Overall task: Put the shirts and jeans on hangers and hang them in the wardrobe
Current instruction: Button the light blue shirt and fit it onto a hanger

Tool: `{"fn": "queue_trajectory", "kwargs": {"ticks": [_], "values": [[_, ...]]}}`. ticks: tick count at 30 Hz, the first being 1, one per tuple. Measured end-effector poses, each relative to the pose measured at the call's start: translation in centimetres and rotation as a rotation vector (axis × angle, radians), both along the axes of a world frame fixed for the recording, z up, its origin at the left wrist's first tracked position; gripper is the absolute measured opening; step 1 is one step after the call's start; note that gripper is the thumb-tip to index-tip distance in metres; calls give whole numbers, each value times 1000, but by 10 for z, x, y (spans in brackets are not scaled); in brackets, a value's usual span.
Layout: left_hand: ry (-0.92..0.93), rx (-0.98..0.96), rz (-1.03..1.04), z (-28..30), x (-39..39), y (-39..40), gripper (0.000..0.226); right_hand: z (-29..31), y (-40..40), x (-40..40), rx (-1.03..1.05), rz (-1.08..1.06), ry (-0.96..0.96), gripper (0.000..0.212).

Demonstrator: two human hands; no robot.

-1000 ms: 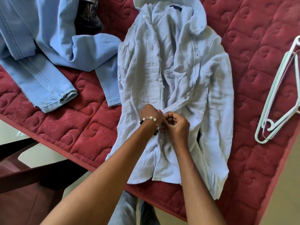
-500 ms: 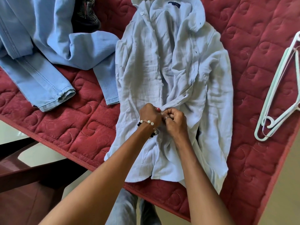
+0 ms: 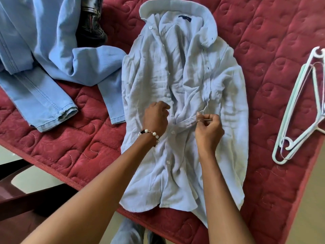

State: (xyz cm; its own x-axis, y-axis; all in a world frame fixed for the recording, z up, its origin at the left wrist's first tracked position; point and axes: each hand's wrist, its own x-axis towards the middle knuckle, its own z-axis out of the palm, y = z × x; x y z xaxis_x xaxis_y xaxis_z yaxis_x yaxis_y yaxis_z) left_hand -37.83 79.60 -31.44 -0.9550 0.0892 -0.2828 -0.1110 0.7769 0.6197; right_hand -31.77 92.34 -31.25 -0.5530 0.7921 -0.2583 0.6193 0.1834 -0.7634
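A pale blue shirt (image 3: pixel 184 103) lies face up on a red quilted mattress (image 3: pixel 263 41), collar at the far end and hem at the near edge. Its lower buttons are done up; above the hands the front lies open and rumpled.

The left hand (image 3: pixel 155 118) rests on the shirt's left front panel with fingers curled into the cloth at the placket. The right hand (image 3: pixel 208 127) pinches the edge of the right front panel between thumb and fingers (a ring shows on one finger), pulling a taut fold across toward the left hand. The two hands are near each other but apart. A bracelet (image 3: pixel 149 133) of pale and dark beads sits on the left wrist.

Left of the shirt lie light blue jeans (image 3: pixel 40 95), crumpled, one leg touching the shirt's edge. A dark garment (image 3: pixel 92 27) shows at the far side, partly under the jeans. To the right, well apart from the shirt, a few pale hangers (image 3: pixel 299 117) lie stacked near the mattress edge.
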Motion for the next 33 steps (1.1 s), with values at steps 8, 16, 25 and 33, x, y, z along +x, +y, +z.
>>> {"fn": "queue_trajectory", "kwargs": {"ticks": [8,16,25,33], "values": [[-113,-44,140,-9,-29,20,20,-7,2,-22,127,33,-283,25],[-198,-9,284,-19,-38,22,19,-22,-11,-14,30,-18,-205,34],[-240,32,249,-22,-45,16,6,-25,-9,-19,91,155,-312,43],[-160,84,291,-13,-36,14,6,-19,13,13,-280,-101,-49,21]]}}
